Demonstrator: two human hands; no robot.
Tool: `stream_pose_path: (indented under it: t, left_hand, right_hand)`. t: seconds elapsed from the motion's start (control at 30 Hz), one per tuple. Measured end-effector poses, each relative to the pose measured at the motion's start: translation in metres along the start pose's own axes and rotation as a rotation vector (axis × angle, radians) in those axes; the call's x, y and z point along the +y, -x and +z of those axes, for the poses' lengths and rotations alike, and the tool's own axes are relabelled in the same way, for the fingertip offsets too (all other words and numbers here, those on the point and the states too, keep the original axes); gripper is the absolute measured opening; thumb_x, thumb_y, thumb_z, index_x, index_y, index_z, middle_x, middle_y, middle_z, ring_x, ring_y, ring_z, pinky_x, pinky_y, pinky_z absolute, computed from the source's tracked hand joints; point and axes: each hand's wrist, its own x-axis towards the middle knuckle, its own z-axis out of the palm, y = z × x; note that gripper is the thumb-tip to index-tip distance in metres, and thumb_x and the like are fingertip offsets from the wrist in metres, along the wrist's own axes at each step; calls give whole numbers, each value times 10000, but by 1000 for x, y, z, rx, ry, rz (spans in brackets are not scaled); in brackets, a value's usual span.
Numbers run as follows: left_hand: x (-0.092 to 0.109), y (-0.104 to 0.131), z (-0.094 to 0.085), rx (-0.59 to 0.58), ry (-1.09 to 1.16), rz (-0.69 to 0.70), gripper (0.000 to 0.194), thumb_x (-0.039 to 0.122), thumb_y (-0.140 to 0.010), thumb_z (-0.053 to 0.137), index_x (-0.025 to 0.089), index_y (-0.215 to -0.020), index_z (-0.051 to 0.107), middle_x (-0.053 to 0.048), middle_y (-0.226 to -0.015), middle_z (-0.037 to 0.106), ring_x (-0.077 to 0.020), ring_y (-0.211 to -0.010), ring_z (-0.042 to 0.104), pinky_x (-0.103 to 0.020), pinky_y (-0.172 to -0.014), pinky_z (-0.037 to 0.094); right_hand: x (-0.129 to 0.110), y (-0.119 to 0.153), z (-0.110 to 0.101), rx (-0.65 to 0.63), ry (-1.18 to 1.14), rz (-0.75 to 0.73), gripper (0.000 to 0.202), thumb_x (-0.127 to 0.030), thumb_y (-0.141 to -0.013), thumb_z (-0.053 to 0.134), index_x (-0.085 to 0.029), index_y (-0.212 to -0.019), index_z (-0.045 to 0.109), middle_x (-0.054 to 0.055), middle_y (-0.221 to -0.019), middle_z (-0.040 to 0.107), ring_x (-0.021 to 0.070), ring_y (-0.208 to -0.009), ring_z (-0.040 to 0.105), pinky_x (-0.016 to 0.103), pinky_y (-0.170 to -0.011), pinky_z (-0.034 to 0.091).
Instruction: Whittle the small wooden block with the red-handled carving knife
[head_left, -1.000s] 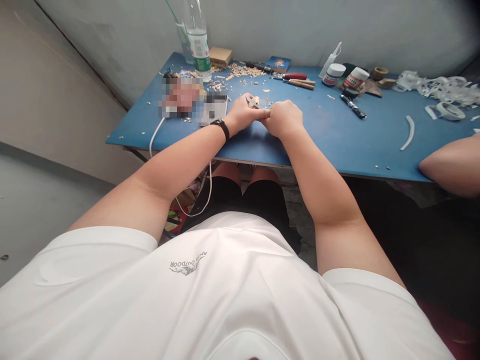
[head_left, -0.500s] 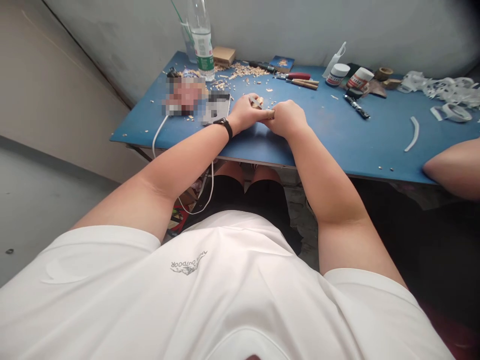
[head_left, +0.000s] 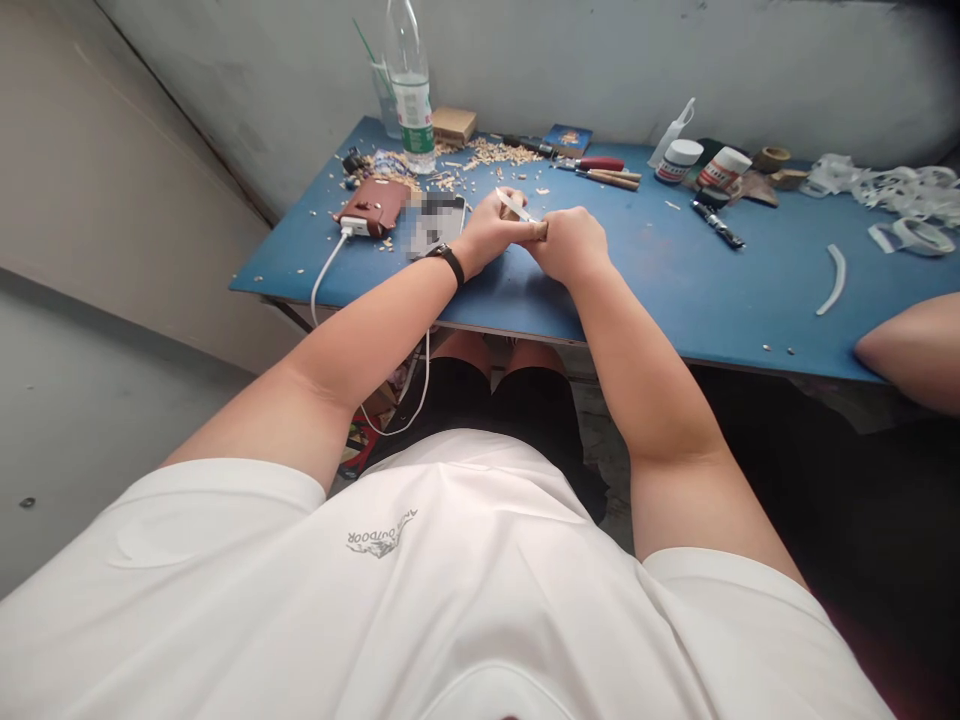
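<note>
Over the front part of the blue table [head_left: 645, 290], my two hands meet. My left hand [head_left: 491, 232] is wrapped round a small wooden piece [head_left: 510, 212], mostly hidden by the fingers. My right hand [head_left: 571, 243] is closed round the handle of a knife, whose pale blade [head_left: 516, 205] slants up and left across the wooden piece. The left thumb reaches the right fingers. Most of the handle is hidden in the right fist.
Behind my left hand lie a phone [head_left: 450, 215], a brown case [head_left: 375, 207] with a white cable, a bottle [head_left: 415, 115] and wood chips [head_left: 495, 152]. Carving tools [head_left: 600, 163], white jars [head_left: 679, 161] and pale strips [head_left: 900, 195] stand farther right. Another person's arm [head_left: 919, 350] rests at the right edge.
The view has shifted slightly, so the table sits a little lower. The blade has turned and now shows as a longer pale strip over the wooden piece. Both hands keep their hold.
</note>
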Motion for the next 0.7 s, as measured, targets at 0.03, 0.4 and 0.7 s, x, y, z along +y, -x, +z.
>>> stream_pose_path:
  t: [0.03,0.4,0.7]
  left_hand:
    - [4,2,0,-22,6,-3,498,87,-838,1079,276,-977,641,33,-858,590,-219,-932,602,-392,-935,528]
    - [19,13,-2,-130,41,27,375,54,-856,1013,299,-907,734,0,-896,723,-223,-930,674,-446,-999,616]
    - [3,3,-5,-144,-74,51,516,347,-790,1132,359,-829,618,-7,-808,691,-331,-1069,723,-617,-1074,632]
  right_hand:
    - [-1,2,-2,-13,-5,-26,670,-809,-1174,672,-264,-1442,955,232,-1226,912,510,-1269,853,621,-1045,709]
    - [-8,10,-8,-27,16,-91,451,-486,-1190,695,-227,-1464,941,210,-1423,931,494,-1382,848,576,-1145,669]
    - [-5,13,-14,-46,30,-109,400,-521,-1156,797,-235,-1378,968,238,-1389,932,522,-1392,834,625,-1178,675]
